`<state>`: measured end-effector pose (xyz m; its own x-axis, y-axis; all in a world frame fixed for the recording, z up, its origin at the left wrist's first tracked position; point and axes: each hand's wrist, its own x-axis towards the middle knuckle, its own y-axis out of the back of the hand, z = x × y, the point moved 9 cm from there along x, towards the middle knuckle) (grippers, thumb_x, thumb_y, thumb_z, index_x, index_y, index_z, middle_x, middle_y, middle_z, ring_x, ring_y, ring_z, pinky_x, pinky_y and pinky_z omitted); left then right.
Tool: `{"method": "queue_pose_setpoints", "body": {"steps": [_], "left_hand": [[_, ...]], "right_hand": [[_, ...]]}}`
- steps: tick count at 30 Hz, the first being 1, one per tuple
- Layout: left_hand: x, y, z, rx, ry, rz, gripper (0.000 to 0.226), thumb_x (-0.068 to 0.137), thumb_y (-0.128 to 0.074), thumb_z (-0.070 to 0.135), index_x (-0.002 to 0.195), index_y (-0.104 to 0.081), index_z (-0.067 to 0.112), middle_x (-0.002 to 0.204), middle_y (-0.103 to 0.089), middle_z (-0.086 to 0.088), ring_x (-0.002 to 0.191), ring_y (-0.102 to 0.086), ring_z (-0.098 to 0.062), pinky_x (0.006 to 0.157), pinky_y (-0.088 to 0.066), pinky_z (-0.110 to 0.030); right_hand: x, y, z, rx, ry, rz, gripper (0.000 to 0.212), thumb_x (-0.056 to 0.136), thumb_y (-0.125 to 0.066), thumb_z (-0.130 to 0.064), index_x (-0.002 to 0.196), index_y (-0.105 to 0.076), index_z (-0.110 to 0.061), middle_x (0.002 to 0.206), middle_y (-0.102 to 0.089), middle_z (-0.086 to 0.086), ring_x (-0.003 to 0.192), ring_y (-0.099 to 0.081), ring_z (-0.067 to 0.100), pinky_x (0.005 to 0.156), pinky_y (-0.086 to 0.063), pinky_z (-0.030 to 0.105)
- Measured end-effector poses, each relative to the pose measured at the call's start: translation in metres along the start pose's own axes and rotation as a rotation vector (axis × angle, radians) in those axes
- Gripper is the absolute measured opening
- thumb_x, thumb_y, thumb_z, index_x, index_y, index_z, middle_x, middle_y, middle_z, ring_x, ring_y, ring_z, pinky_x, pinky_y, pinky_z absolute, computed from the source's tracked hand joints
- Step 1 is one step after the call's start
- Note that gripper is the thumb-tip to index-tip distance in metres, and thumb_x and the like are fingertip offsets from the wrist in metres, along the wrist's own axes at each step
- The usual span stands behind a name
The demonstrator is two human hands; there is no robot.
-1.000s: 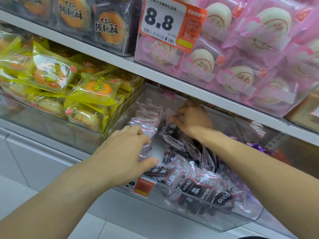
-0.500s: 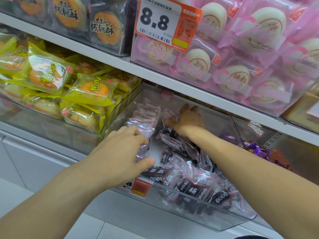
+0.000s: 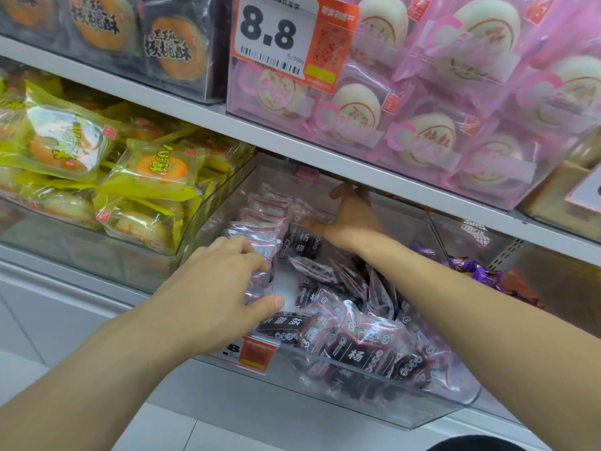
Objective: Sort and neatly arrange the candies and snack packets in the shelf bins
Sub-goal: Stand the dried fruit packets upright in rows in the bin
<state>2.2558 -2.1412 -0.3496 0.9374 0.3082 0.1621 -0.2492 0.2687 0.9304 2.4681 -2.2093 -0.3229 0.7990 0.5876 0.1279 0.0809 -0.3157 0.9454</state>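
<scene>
Nearest, at lower centre, the left hand (image 3: 211, 288) clamps a standing row of packets (image 3: 260, 229) between thumb and curled fingers, at the left side of the clear bin (image 3: 390, 408). Loose dark packets (image 3: 357, 346) lie heaped in the bin's right half, toward lower right. Farther in, at mid-frame, the right hand (image 3: 351, 216) reaches to the bin's back under the shelf (image 3: 422, 190), fingers spread and touching a packet; whether it grips one I cannot tell. Yellow packets (image 3: 153, 170) fill the left bin. Pink packets (image 3: 422, 135) and a price tag (image 3: 279, 37) sit at the top.
</scene>
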Motion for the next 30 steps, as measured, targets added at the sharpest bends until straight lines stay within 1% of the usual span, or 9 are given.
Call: {"method": "queue_pose_setpoints", "body": {"steps": [4,6,9,13,18,21,25,27,30], "left_hand": [[-0.001,0.002,0.002,0.003,-0.001,-0.03,0.074,0.077,-0.037,0.076,0.137,-0.05,0.034,0.133,-0.044,0.014,0.122,-0.042,-0.01,0.102,-0.038,-0.03],[0.0,0.003,0.002,0.002,0.01,-0.039,0.074,0.077,-0.039,0.076,0.136,-0.05,0.034,0.133,-0.046,0.012,0.123,-0.043,-0.011,0.102,-0.04,-0.031],[0.003,0.007,0.006,-0.004,0.035,-0.01,0.07,0.079,-0.045,0.075,0.134,-0.052,0.033,0.129,-0.05,0.01,0.124,-0.043,-0.012,0.102,-0.041,-0.032],[0.005,0.022,0.019,-0.067,0.026,0.134,0.054,0.084,-0.058,0.059,0.13,-0.057,0.03,0.124,-0.054,0.009,0.123,-0.044,-0.012,0.1,-0.038,-0.029],[0.005,0.045,0.023,-0.301,0.031,0.356,0.056,0.083,-0.064,0.051,0.132,-0.052,0.028,0.122,-0.054,0.014,0.118,-0.05,-0.006,0.094,-0.036,-0.019],[0.004,0.042,0.027,-0.617,0.068,0.3,0.055,0.076,-0.063,0.059,0.124,-0.058,0.033,0.113,-0.064,0.021,0.106,-0.059,0.005,0.09,-0.044,-0.015],[0.002,0.032,0.032,-0.844,0.155,0.152,0.027,0.087,-0.061,0.043,0.089,-0.07,0.018,0.074,-0.074,-0.004,0.059,-0.073,-0.02,0.069,-0.057,-0.041],[-0.002,0.029,0.019,-0.896,0.253,0.171,0.024,0.091,-0.062,0.036,0.089,-0.07,0.014,0.066,-0.072,-0.009,0.054,-0.072,-0.027,0.071,-0.058,-0.049],[-0.009,0.022,0.001,-0.956,0.396,0.193,0.027,0.092,-0.062,0.037,0.096,-0.07,0.011,0.066,-0.073,-0.013,0.056,-0.072,-0.03,0.08,-0.057,-0.051]], "right_hand": [[-0.022,0.03,-0.007,0.034,0.203,0.135,0.03,0.083,-0.069,-0.054,0.096,-0.058,-0.029,0.103,-0.065,-0.009,0.095,-0.062,0.015,0.081,-0.051,0.03],[-0.04,0.016,-0.015,0.088,0.322,-0.087,0.033,0.08,-0.072,-0.056,0.095,-0.064,-0.028,0.092,-0.068,-0.01,0.083,-0.064,0.01,0.078,-0.054,0.032],[-0.06,-0.028,-0.016,-0.17,0.384,-0.411,0.053,0.08,-0.071,-0.058,0.12,-0.063,-0.024,0.109,-0.068,-0.007,0.093,-0.064,0.014,0.085,-0.055,0.031],[-0.05,0.003,-0.016,-0.15,0.391,-0.157,0.022,0.094,-0.058,-0.03,0.105,-0.07,-0.015,0.098,-0.074,0.005,0.087,-0.066,0.026,0.079,-0.055,0.039],[-0.078,0.045,-0.005,0.457,0.452,-0.136,0.021,0.097,-0.06,-0.014,0.116,-0.07,-0.014,0.101,-0.074,-0.002,0.089,-0.067,0.01,0.089,-0.055,0.037],[-0.1,0.049,-0.009,0.835,0.469,-0.256,0.025,0.097,-0.059,-0.011,0.121,-0.066,-0.007,0.108,-0.07,0.018,0.093,-0.067,0.029,0.084,-0.058,0.042],[-0.101,0.045,-0.014,1.108,0.328,-0.33,0.026,0.096,-0.056,-0.01,0.118,-0.065,0.002,0.104,-0.071,0.014,0.091,-0.069,0.019,0.079,-0.06,0.031],[-0.086,0.031,-0.002,0.955,0.196,-0.357,0.028,0.1,-0.054,-0.021,0.117,-0.067,-0.004,0.109,-0.072,0.006,0.094,-0.071,0.016,0.085,-0.059,0.032],[-0.061,0.016,0.01,0.148,0.284,-0.294,0.03,0.096,-0.061,-0.036,0.12,-0.066,-0.019,0.113,-0.07,-0.005,0.096,-0.065,0.011,0.089,-0.051,0.029]]}}
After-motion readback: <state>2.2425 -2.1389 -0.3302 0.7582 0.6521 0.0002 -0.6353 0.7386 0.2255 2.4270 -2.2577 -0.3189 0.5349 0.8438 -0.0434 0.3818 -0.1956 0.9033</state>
